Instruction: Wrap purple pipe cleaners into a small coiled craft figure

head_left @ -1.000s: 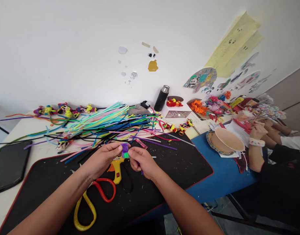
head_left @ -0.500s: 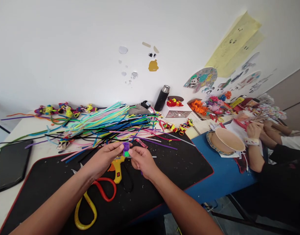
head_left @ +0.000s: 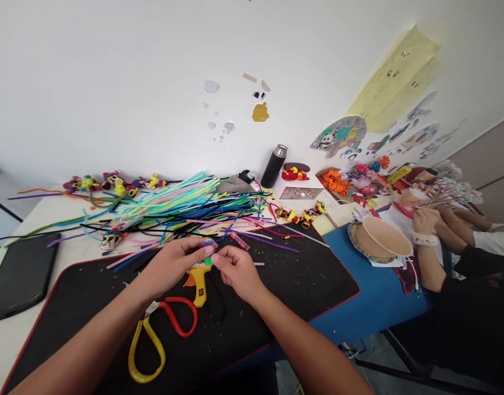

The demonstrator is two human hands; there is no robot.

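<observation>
A small purple and green pipe-cleaner piece (head_left: 209, 243) is held between my two hands above the black mat. My left hand (head_left: 180, 262) pinches its purple part between thumb and fingers. At the green lower end, the thumb and forefinger of my right hand (head_left: 238, 270) are pressed together. Just below the hands lies a yellow glue gun (head_left: 200, 286), partly covered by my left hand. Large scissors (head_left: 131, 359) with one red and one yellow handle rest under my left forearm, which hides most of the blades. Behind my hands spreads a pile of colourful pipe cleaners (head_left: 186, 203).
A black tablet (head_left: 23, 274) lies at the left. Along the wall stand a black flask (head_left: 273, 167), a white box (head_left: 296, 189) and several pipe-cleaner figures (head_left: 118, 184). At the right, another person's hand (head_left: 425, 220) is beside a paper bowl (head_left: 385, 238).
The pipe-cleaner piece has been turned, so its rounded top with a green spot now shows. Both hands have shifted slightly left. The view has moved a little.
</observation>
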